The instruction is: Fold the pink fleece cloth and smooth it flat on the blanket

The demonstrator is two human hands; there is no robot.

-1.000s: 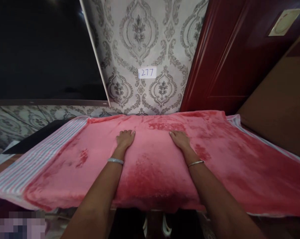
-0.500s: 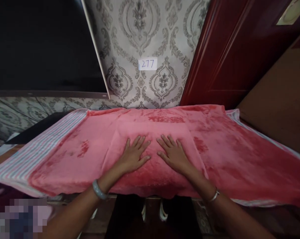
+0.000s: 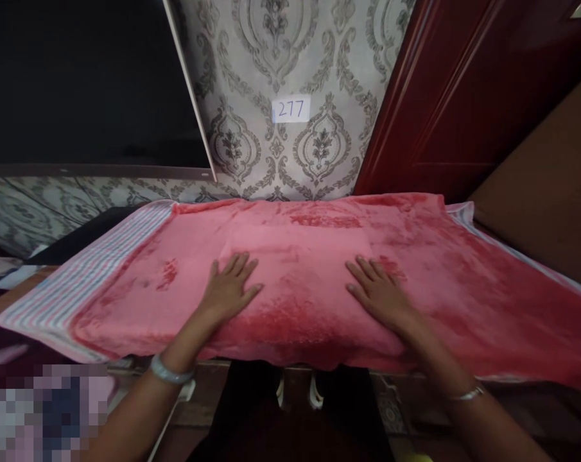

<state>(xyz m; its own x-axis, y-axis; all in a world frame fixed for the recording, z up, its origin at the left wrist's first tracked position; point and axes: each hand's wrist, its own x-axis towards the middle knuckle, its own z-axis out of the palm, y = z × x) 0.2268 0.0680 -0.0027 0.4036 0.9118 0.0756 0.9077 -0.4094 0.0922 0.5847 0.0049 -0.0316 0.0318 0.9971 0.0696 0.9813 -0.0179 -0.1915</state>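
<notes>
A pink plush blanket [image 3: 463, 289] with a striped edge [image 3: 78, 282] lies spread over a raised surface in front of me. My left hand [image 3: 230, 289] rests flat on it left of centre, fingers spread, holding nothing. My right hand [image 3: 379, 292] lies flat on it right of centre, fingers spread too. A smaller raised pink patch [image 3: 300, 256] shows between and beyond the two hands. Each wrist wears a bangle.
A patterned wall with a paper label reading 277 [image 3: 291, 109] stands behind the blanket. A dark screen [image 3: 78, 83] hangs at the left, a dark red door [image 3: 463, 90] at the right, a brown panel [image 3: 550, 186] beside it.
Both hands first drew back toward me and came together at the blanket's centre, then slid apart sideways across the blanket.
</notes>
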